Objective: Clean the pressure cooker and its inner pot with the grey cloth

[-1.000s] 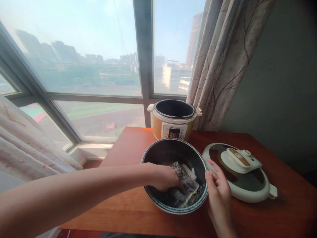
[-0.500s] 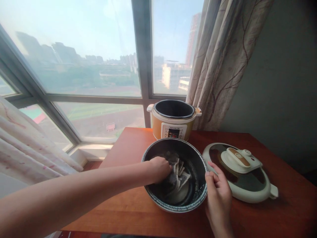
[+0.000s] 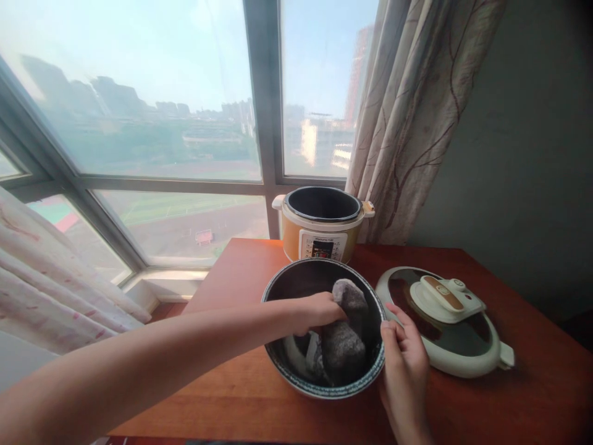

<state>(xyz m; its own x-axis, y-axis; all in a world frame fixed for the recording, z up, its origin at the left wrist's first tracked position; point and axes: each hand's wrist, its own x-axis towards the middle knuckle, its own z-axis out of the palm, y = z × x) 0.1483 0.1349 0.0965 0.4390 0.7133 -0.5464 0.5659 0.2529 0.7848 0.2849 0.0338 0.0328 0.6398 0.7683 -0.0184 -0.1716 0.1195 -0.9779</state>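
Observation:
A dark inner pot (image 3: 287,290) with a speckled rim tilts toward me over the wooden table. My right hand (image 3: 404,355) grips its rim on the right side, thumb on top. Inside the pot, my left hand (image 3: 322,312) is closed on a grey cloth (image 3: 343,352), which is bunched up and pressed against the inner wall at the right. The fingertips of that hand are hidden by the cloth. Just behind the pot stands the cream and orange electric cooker (image 3: 322,222), its top uncovered.
To the right, the cooker's lid (image 3: 456,337) lies on the reddish wooden table (image 3: 217,364). Windows (image 3: 176,123) rise behind the table, with a patterned curtain (image 3: 407,111) at the right and another curtain (image 3: 55,278) at the left.
My left hand has moved right inside the pot, and the cloth has shifted with it, now bunched against the right wall. The right hand keeps its hold on the rim.

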